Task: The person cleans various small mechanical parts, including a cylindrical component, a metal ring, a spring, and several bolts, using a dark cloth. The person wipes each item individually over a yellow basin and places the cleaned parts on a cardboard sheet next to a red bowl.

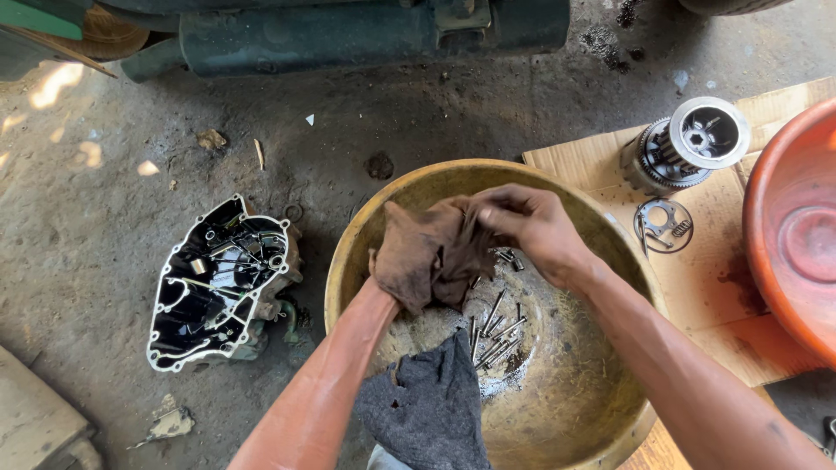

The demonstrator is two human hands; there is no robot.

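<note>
Both hands are working over the wide, worn yellow metal basin (383, 218): the left hand (394, 280), wrapped in a brown oily rag (427, 248), cannot be judged, while the right hand (531, 222) is pinching a small part against it, wiping judged under way, loose steel bolts (496, 335) awaiting below.

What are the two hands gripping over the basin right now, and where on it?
Both hold a brown rag. The left hand is buried in its lower folds; the right hand pinches its upper right edge. Whether a part is wrapped inside cannot be told.
</note>
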